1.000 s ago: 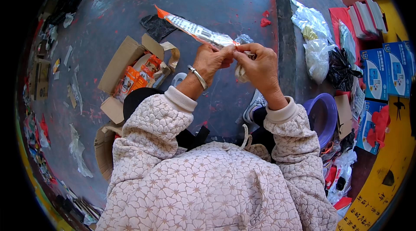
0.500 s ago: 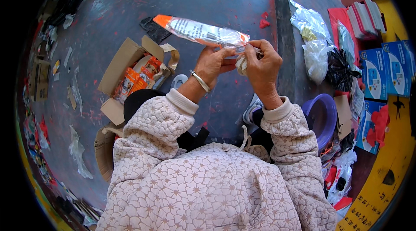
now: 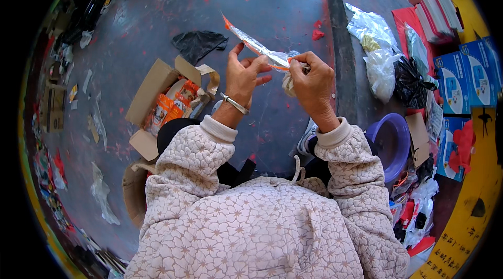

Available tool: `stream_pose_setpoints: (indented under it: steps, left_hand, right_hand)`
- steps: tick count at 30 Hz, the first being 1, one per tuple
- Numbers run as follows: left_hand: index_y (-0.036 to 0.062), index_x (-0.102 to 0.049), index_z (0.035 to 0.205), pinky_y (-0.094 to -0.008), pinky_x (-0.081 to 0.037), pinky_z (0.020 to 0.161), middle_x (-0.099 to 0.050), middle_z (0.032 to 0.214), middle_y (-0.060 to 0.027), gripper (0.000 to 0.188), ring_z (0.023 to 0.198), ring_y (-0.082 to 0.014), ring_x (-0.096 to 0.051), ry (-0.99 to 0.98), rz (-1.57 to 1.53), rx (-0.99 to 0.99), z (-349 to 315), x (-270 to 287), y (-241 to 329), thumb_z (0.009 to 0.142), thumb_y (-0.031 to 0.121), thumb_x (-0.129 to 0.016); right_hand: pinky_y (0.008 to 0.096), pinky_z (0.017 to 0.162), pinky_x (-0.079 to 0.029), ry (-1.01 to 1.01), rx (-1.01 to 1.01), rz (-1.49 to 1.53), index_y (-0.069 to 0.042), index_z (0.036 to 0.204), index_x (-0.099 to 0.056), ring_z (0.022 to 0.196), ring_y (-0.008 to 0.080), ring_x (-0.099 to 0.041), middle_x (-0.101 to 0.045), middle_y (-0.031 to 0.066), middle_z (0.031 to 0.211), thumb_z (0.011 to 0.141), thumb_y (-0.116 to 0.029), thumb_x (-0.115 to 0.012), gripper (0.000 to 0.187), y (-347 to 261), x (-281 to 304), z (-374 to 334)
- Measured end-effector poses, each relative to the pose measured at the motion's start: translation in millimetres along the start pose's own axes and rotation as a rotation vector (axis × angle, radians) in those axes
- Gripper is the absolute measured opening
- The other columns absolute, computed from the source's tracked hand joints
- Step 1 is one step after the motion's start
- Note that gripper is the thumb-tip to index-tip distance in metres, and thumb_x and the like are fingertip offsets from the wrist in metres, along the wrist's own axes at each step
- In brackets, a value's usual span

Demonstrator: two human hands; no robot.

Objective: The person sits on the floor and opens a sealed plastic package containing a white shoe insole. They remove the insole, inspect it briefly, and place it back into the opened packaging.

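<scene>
A flat, clear plastic packaging bag (image 3: 257, 46) with orange ends is held up in front of me, seen nearly edge-on. Its right end is pinched between the thumb and fingers of my right hand (image 3: 313, 81). A crumpled off-white thing (image 3: 287, 86) hangs below those fingers; its kind is unclear. My left hand (image 3: 242, 77), a bracelet at its wrist, is beside the bag's lower edge with fingers spread and thumb close to the plastic. To the left on the floor, an open cardboard box (image 3: 152, 90) contains several orange packets (image 3: 166, 111).
A black plastic bag (image 3: 198, 44) lies beyond the box. At right are a dark upright strip (image 3: 343, 53), clear plastic bags (image 3: 380, 64), a purple basin (image 3: 395, 145) and blue boxes (image 3: 453, 90). Another cardboard box (image 3: 135, 190) stands by my left side. Plastic scraps (image 3: 102, 195) litter the left floor.
The bag has turned from showing its broad printed face to nearly edge-on. My left hand has shifted left, and its fingers have spread. My right hand keeps its pinch.
</scene>
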State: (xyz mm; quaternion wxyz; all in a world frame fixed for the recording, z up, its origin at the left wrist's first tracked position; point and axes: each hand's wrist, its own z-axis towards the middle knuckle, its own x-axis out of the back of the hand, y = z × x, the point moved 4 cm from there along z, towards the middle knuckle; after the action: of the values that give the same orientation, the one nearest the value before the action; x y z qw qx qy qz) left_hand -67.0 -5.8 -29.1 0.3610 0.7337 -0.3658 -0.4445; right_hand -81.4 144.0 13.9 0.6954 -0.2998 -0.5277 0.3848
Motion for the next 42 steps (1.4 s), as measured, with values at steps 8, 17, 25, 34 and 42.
stream_pose_setpoints:
  steps: [8, 17, 25, 34, 42]
  left_hand:
    - [-0.0016, -0.016, 0.130, -0.0269, -0.053, 0.059, -0.054, 0.081, -0.0088, 0.078, 0.068, -0.0132, -0.058, 0.013, 0.078, -0.124, 4.9, -2.8, -8.3, 0.068, -0.004, -0.063]
    - [0.0006, -0.023, 0.130, -0.0263, -0.050, 0.066, -0.055, 0.076, -0.0053, 0.073, 0.067, -0.0133, -0.057, 0.082, 0.348, -0.420, -0.5, -2.6, -12.6, 0.067, -0.006, -0.059]
    - [-0.0001, -0.027, 0.130, -0.0274, -0.050, 0.066, -0.060, 0.074, -0.0064, 0.070, 0.068, -0.0148, -0.061, 0.039, 0.729, -0.540, -15.6, -17.0, -2.2, 0.069, -0.002, -0.062]
    - [-0.0006, -0.048, 0.107, -0.0270, -0.050, 0.062, -0.061, 0.073, -0.0058, 0.040, 0.066, -0.0128, -0.061, 0.034, 0.533, -0.301, 3.0, -4.8, -19.0, 0.072, 0.007, -0.065]
    - [-0.0013, -0.054, 0.089, -0.0267, -0.050, 0.060, -0.063, 0.077, -0.0087, 0.017, 0.066, -0.0138, -0.062, -0.014, 0.583, -0.515, -10.2, -12.8, -1.3, 0.079, 0.008, -0.062]
  right_hand:
    - [0.0324, 0.056, -0.047, -0.017, -0.078, 0.117, -0.001, 0.074, -0.062, 0.061, 0.0246, -0.062, -0.062, 0.0124, 0.069, 0.072, -0.010, -0.061, 0.010, 2.5, -6.8, -2.7]
    - [0.0389, 0.057, -0.048, -0.138, 0.173, -0.324, -0.004, 0.085, -0.059, 0.064, 0.0297, -0.062, -0.060, 0.0121, 0.078, 0.076, -0.019, -0.058, 0.017, -6.4, -15.8, -9.0]
    - [0.0373, 0.052, -0.048, -0.221, 0.281, -0.579, -0.006, 0.071, -0.055, 0.061, 0.0275, -0.062, -0.058, 0.0092, 0.069, 0.075, -0.018, -0.059, 0.014, -8.2, -11.0, -3.1]
    - [0.0357, 0.050, -0.047, -0.110, 0.372, -0.484, -0.006, 0.069, -0.053, 0.061, 0.0267, -0.062, -0.057, 0.0093, 0.067, 0.073, -0.013, -0.060, 0.011, -5.1, -10.8, -3.2]
    - [0.0390, 0.057, -0.048, -0.236, 0.119, -0.370, -0.006, 0.079, -0.060, 0.063, 0.0297, -0.063, -0.063, 0.0121, 0.066, 0.075, -0.015, -0.058, 0.009, 3.0, -10.0, -0.4]
